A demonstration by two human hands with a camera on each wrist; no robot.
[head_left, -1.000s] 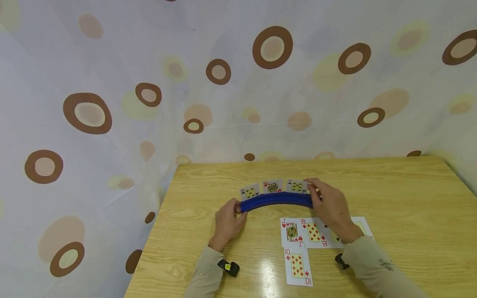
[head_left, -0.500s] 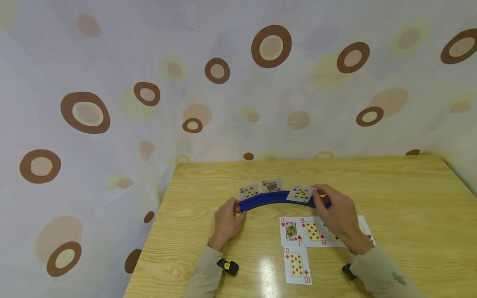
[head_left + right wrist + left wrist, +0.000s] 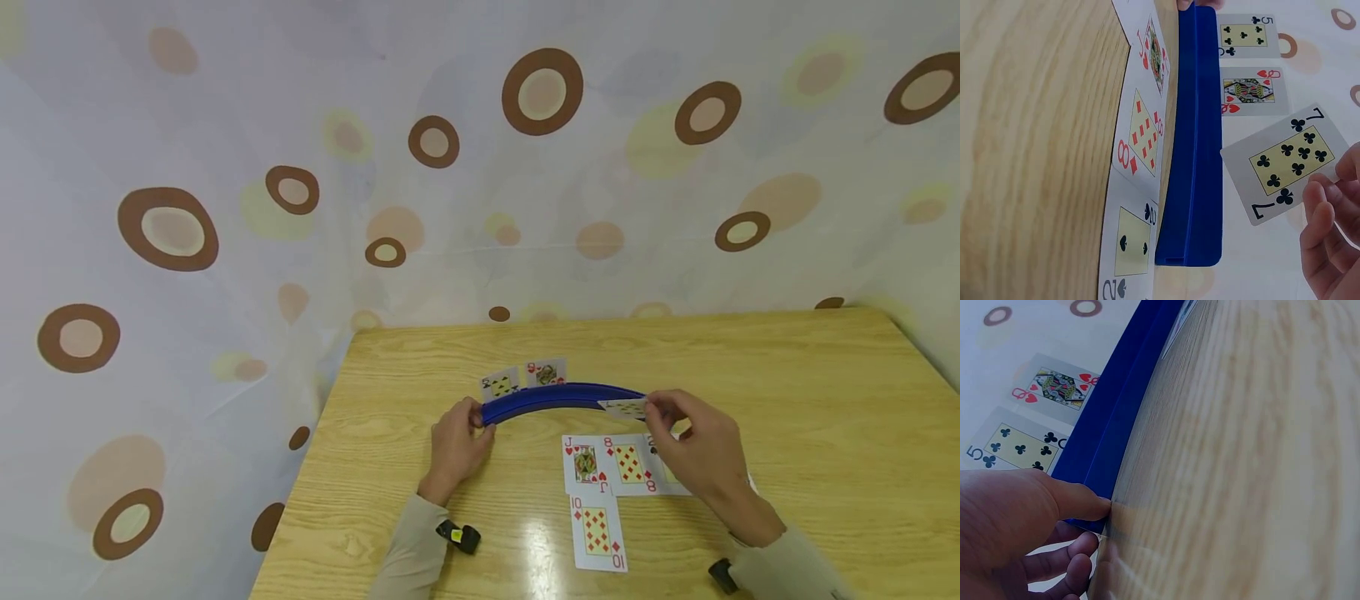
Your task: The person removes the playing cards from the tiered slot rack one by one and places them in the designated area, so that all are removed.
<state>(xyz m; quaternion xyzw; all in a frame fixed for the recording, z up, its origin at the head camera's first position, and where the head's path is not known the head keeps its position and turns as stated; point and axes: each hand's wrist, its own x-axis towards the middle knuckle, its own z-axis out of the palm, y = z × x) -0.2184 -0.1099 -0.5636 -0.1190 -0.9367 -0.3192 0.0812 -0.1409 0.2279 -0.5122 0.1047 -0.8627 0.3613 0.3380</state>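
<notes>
Card holder [image 3: 555, 398], one, blue, curved: rested on the counter [image 3: 420, 358]; five of clubs [image 3: 500, 386] and queen of hearts [image 3: 547, 374] stood in it toward the left end.

Hands, two. Left hand [image 3: 457, 446]: pinched the holder's left end, thumb at the front. Right hand [image 3: 701, 442]: pinched the seven of clubs [image 3: 1286, 165] near one edge, beside the holder's right end; contact between that card and the holder could not be told.

Loose cards, face up: jack of hearts [image 3: 585, 463], eight of diamonds [image 3: 630, 463] and two of spades [image 3: 1132, 244] in a row; ten of diamonds [image 3: 597, 533] on the jack's near side.

Risks, as judged: a slackened pinch could have let the seven swivel or drop; a low right forearm might have dragged the row; a tug at the left end could have toppled the standing cards.

Views: right wrist showed the seven's face and the two, respectively foreshortened and mostly covered from the head. Only the head view showed the ten's face.
</notes>
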